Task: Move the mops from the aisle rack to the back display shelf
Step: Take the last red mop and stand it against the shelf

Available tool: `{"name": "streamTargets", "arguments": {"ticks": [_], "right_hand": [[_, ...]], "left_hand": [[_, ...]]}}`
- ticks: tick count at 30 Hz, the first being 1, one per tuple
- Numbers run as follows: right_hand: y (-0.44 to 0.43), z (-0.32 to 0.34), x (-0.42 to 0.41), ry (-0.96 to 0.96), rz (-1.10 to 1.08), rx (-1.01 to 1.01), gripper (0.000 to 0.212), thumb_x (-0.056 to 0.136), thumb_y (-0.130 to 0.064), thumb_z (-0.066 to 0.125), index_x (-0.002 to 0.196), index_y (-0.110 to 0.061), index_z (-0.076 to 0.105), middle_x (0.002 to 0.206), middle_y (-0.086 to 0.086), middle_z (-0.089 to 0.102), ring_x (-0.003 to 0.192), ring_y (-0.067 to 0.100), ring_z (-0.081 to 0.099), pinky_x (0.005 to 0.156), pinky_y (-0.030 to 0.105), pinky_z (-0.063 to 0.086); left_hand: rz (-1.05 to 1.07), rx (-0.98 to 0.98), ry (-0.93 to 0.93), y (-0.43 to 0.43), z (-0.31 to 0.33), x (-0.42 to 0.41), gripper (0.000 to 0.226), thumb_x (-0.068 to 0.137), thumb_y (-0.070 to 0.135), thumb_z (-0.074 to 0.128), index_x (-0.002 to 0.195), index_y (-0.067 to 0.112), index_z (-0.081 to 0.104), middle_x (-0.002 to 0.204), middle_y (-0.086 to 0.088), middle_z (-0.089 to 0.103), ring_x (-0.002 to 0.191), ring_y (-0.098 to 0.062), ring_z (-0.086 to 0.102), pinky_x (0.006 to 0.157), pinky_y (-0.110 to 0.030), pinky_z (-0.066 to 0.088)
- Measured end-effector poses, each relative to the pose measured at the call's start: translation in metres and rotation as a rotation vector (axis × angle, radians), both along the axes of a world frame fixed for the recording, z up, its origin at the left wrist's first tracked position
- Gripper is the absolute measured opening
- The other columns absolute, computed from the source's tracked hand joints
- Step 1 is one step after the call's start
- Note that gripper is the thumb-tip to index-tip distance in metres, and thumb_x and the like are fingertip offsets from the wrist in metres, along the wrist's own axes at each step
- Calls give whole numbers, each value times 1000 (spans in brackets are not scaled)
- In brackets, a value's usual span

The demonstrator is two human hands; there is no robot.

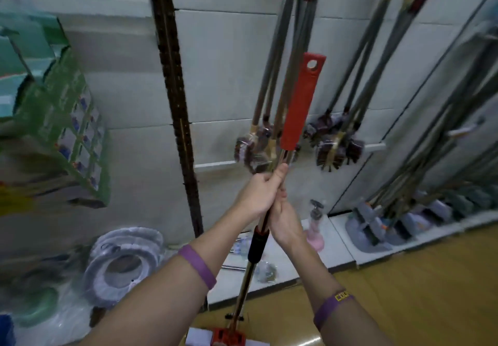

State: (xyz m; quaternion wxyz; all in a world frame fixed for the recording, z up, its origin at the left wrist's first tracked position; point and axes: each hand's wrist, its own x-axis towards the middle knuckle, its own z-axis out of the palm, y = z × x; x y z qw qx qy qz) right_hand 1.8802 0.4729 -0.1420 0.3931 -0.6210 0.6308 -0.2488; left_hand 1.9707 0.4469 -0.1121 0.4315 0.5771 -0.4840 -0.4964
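Note:
I hold one mop upright in front of me. Its red handle grip (299, 103) with a hanging hole points up, a metal pole with a black collar (257, 244) runs down, and its red head joint (229, 337) sits at the bottom edge. My left hand (258, 193) wraps the pole just below the red grip. My right hand (284, 221) grips the pole right beneath it, above the black collar. Behind the mop stands the white panel wall (229, 76) with pegs.
Brushes on long handles (258, 146) (336, 149) hang from white pegs on the wall. More mops (377, 227) lean at the right on a low white base shelf (342, 248). A pink spray bottle (315, 227), round mop pads (124, 262) and green boxes (62, 119) lie left.

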Motion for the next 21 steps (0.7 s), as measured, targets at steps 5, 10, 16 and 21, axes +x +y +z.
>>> {"name": "streamTargets", "arguments": {"ticks": [5, 10, 16, 21], "right_hand": [[21, 8, -91, 66, -197, -99, 66, 97, -60, 7, 118, -20, 55, 94, 14, 70, 87, 39, 64, 71, 44, 50], [58, 18, -198, 76, -506, -121, 49, 106, -44, 13, 84, -23, 51, 67, 3, 61, 67, 32, 60, 60, 39, 48], [113, 20, -305, 67, -782, -137, 54, 108, -38, 13, 92, -17, 61, 97, 22, 71, 94, 41, 64, 73, 39, 45], [155, 19, -387, 129, -972, -121, 61, 107, -41, 14, 119, -12, 66, 108, 23, 70, 101, 43, 62, 75, 38, 44]], "left_hand": [[-229, -30, -141, 2, 14, -101, 67, 87, 75, 39, 64, 18, 64, 55, 4, 68, 63, -16, 68, 68, -32, 51], [-493, -98, -204, 25, 32, -219, 86, 69, 92, 27, 62, 15, 66, 52, -1, 65, 69, -28, 69, 75, -40, 54], [-729, -100, -154, 65, 33, -343, 83, 68, 93, 31, 59, 17, 62, 59, -4, 70, 74, -25, 72, 85, -45, 55], [-975, -115, -177, 98, 44, -431, 77, 83, 81, 31, 72, 12, 63, 81, -12, 75, 82, -30, 72, 74, -42, 57]]}}
